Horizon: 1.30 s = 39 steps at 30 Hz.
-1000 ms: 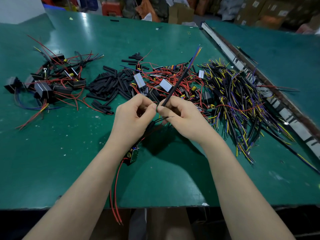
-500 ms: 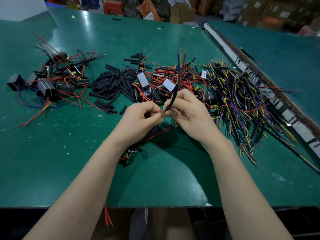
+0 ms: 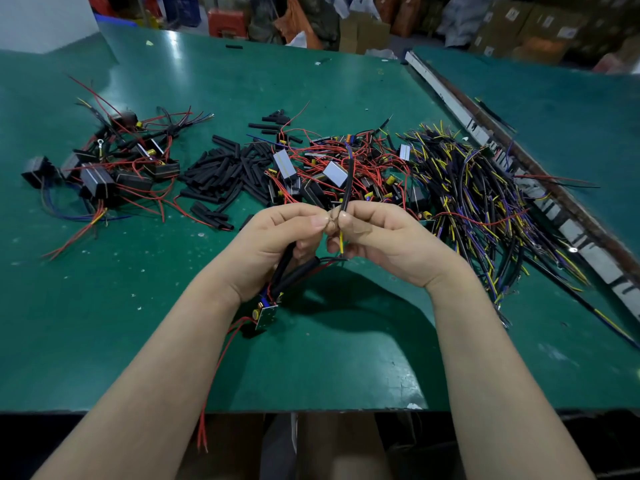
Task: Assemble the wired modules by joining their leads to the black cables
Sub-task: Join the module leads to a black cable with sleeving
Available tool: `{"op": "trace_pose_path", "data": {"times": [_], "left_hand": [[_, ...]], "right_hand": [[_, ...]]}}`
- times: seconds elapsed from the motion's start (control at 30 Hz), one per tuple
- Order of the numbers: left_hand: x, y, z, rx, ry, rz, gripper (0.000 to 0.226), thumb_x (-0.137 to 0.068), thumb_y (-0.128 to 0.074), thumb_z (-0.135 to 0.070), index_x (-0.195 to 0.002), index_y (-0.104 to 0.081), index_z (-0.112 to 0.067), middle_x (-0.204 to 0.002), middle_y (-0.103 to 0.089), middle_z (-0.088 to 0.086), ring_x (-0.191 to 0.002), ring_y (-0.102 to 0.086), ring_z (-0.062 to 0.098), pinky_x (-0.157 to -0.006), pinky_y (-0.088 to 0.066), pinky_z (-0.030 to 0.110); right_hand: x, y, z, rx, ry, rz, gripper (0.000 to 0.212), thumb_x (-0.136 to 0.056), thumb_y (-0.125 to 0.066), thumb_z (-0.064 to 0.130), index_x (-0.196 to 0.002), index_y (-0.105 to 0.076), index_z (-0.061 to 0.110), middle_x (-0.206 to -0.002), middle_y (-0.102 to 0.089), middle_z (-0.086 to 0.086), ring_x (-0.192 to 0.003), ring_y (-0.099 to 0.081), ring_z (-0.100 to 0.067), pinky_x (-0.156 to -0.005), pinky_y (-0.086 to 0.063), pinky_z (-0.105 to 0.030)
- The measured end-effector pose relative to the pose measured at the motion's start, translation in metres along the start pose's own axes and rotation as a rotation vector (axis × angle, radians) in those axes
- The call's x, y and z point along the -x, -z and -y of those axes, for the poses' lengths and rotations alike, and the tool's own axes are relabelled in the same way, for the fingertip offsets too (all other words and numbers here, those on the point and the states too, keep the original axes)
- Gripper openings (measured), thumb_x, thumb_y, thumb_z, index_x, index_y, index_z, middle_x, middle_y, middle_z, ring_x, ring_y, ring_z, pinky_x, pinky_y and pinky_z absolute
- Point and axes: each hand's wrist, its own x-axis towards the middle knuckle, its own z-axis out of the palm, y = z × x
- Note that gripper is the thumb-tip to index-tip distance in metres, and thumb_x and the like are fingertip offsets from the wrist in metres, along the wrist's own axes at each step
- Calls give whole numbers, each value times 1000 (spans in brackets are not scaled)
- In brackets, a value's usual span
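My left hand (image 3: 277,240) pinches the lead of a wired module (image 3: 266,315), which hangs below the wrist with black sleeves and red wires (image 3: 221,358) trailing off the table edge. My right hand (image 3: 384,237) pinches a black cable (image 3: 348,183) that stands upright; its yellow core (image 3: 341,242) pokes down past the fingers. The bare wire ends meet between the two thumbs. A heap of modules with red leads (image 3: 339,168) lies just behind my hands, and a pile of black cables with yellow and purple cores (image 3: 478,199) spreads to the right.
Short black sleeve tubes (image 3: 225,174) are heaped at centre left. A cluster of boxed modules with wires (image 3: 104,168) lies at far left. A metal rail (image 3: 519,168) borders the green table (image 3: 104,306) on the right. Boxes and bags stand behind.
The black cable has swung from leaning right to upright. Both hands have drawn closer together, thumbs now meeting at the wire ends, and the module hangs a little higher.
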Motion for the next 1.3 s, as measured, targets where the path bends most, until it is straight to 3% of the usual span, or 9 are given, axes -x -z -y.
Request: {"op": "trace_pose_path", "data": {"times": [0.07, 0.13, 0.33, 0.6, 0.77, 0.9, 0.97, 1.1, 1.3], "left_hand": [[-3, -2, 3, 78, -8, -68, 7, -83, -59, -10, -77, -63, -8, -49, -40, -10, -45, -34, 2, -45, -31, 10], [-5, -2, 6, 71, -34, -156, 7, -81, -59, -14, -80, -60, -7, -50, -41, -10, -46, -34, 1, -46, -30, 10], [-7, 1, 11, -288, -135, -387, 17, -91, -59, -9, -77, -65, -17, -54, -53, -14, -51, -43, -1, -52, -37, 9], [-7, -2, 15, -416, -219, -345, 18, -95, -56, -11, -95, -64, -26, -65, -59, -11, -64, -53, 2, -59, -44, 15], [-4, -5, 15, -603, -354, -348, 20, -92, -58, -26, -107, -56, -39, -83, -59, -5, -75, -54, 9, -71, -47, 29], [1, -9, 12, -699, -427, -307, 9, -81, -60, -43, -88, -56, -39, -109, -51, -7, -100, -54, 8, -80, -45, 27], [1, -7, 14, -780, -419, -284, 14, -78, -70, -40, -76, -61, -30, -115, -48, -10, -107, -50, 4, -80, -41, 22], [-3, -4, 19, -892, -432, -288, 15, -80, -74, -23, -74, -66, -12, -108, -55, 4, -95, -49, -8, -81, -32, 8], [-2, -3, 22, -974, -441, -383, 34, -82, -67, -39, -68, -62, -8, -95, -55, 0, -82, -48, -5, -67, -30, 5]], "right_hand": [[-3, -3, -1, -49, -16, -20, 21, -89, -55, 31, -74, -70, 26, -76, -58, 6, -73, -55, -7, -64, -44, -19], [-6, -5, -3, -76, -44, -69, 20, -91, -53, 27, -74, -62, 22, -77, -53, -3, -68, -56, -7, -60, -44, -18], [-13, -11, -6, 73, -81, -221, 23, -99, -50, 18, -78, -60, 18, -75, -58, -1, -63, -57, -6, -57, -41, -19], [-14, -11, -3, -17, -67, -303, 17, -80, -58, 31, -69, -67, 24, -73, -58, -2, -63, -55, -8, -54, -37, -19], [-11, -9, -5, 3, -17, -283, 27, -97, -54, 31, -73, -63, 23, -68, -62, 10, -63, -59, -6, -58, -36, -23], [-10, -9, -4, -43, 7, -276, 25, -94, -55, 34, -74, -59, 20, -65, -63, 10, -59, -58, -4, -59, -35, -28], [-11, -8, -5, -26, -3, -301, 25, -91, -56, 38, -73, -60, 21, -63, -61, 11, -57, -54, -2, -58, -36, -26], [-13, -7, -5, 12, -40, -340, 27, -87, -57, 42, -66, -65, 27, -65, -62, 12, -61, -52, -5, -62, -38, -29], [-13, -5, -4, -17, -30, -325, 28, -85, -60, 43, -66, -66, 24, -65, -62, 9, -60, -53, -6, -67, -38, -34]]}}
